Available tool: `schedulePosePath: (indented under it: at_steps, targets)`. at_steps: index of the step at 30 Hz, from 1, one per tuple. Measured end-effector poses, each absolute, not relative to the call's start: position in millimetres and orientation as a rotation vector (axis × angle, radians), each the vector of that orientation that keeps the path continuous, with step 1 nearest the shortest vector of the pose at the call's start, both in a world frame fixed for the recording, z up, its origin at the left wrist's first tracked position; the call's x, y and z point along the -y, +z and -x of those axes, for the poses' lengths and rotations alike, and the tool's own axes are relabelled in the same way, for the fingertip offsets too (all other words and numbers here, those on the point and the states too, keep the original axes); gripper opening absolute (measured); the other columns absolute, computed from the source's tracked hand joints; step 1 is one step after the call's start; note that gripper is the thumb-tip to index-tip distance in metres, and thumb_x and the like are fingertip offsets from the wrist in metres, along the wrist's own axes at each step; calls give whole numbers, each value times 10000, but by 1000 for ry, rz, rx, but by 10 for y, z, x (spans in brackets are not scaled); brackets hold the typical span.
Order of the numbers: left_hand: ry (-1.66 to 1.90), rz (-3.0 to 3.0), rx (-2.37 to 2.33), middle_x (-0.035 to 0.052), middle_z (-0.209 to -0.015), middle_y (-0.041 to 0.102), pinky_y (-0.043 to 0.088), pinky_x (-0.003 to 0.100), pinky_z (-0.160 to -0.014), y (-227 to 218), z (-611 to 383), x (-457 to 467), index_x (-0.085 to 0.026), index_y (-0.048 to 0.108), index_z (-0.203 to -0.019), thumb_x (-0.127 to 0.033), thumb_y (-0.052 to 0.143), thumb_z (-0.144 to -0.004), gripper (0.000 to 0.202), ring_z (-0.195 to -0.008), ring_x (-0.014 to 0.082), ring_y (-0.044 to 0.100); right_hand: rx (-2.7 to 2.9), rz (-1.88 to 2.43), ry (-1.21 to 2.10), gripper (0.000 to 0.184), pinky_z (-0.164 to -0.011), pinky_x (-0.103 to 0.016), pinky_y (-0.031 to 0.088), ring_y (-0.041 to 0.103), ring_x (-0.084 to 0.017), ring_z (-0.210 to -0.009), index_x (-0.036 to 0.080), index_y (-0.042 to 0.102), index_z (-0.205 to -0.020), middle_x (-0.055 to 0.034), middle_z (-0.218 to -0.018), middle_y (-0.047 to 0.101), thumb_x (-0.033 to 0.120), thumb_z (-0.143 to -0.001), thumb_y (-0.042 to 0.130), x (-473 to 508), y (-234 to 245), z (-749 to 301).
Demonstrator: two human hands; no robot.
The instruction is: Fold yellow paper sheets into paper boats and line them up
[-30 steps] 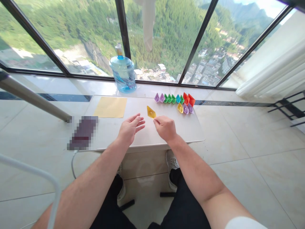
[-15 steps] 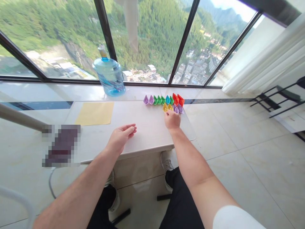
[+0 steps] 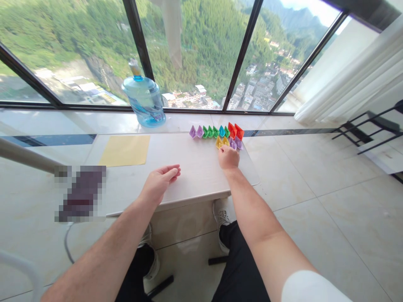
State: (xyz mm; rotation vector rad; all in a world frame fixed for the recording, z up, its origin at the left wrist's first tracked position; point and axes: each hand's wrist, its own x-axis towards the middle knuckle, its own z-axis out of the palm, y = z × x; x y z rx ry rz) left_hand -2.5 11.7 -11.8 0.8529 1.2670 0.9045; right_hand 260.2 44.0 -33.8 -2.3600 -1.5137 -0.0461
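You seem to be putting a boat in its place: your right hand [image 3: 229, 158] reaches across the bench [image 3: 192, 180] to the front row of paper boats. Its fingers are pinched tight, and look to be on the near tip of the left yellow boat [image 3: 218, 143], though your hand hides part of that spot. This boat is right beside the right yellow boat [image 3: 226, 141], and two purple boats [image 3: 236, 144] come after that. The back row [image 3: 213, 132] is just behind. Your left hand [image 3: 159, 180] is over the bench, its fingers loosely curled, with nothing to be seen in them. From here, letting go seems to call for a soft touch: open your fingers a little and pull straight back, so the light paper does not tip or bump its neighbours.
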Motion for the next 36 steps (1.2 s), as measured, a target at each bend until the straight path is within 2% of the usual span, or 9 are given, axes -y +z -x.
schedulePosePath:
  at_steps: [8,17,26,29,32,36]
  targets:
    - [906,-873,-1264,134,-1000,776,544,375,-960,-120,38,-114,-139,791,-941,-350,856,-609,398,-972,232,721,1501,2377,-52,283,-762,-286,441,677,-199,-878,211,766,-1031,-94,-976,761,236,-987,488,-449,-356,-2631]
    - [903,-860,-1268,130,-1005,778,522,403,-1013,-108,33,-108,-145,789,-939,-361,859,-596,412,-997,239,715,1501,2368,-30,250,-799,-303,464,692,-217,-943,219,758,-1079,-89,-1019,769,253,-973,534,-435,-352,-2630]
    - [914,-882,-1267,135,-995,777,552,353,-912,-134,33,-107,-144,790,-940,-372,854,-616,401,-949,227,718,1491,2275,-77,237,-769,-295,430,686,-217,-920,202,767,-1011,-93,-997,775,260,-975,539,-372,-320,-2578]
    - [893,-955,-1267,129,-1011,782,557,350,-902,-168,14,-116,-142,783,-1013,-381,799,-684,407,-961,234,720,1543,2144,-58,260,-753,-288,416,685,-212,-881,178,763,-930,-103,-929,771,270,-982,525,-259,-319,-2325]
    - [822,-1148,-1349,117,-1080,785,559,353,-921,-193,34,-174,-151,762,-1122,-332,686,-799,378,-1002,240,726,1725,1942,118,225,-710,-277,403,679,-197,-785,189,744,-849,-73,-832,767,329,-952,601,-104,-357,-1915]
    - [727,-1583,-1648,108,-1237,750,471,318,-1087,-151,197,-275,-153,755,-1165,-204,524,-903,354,-1193,226,677,1893,1817,328,338,-645,-280,388,651,-188,-667,200,700,-735,-50,-710,735,447,-951,613,-34,-398,-1371]
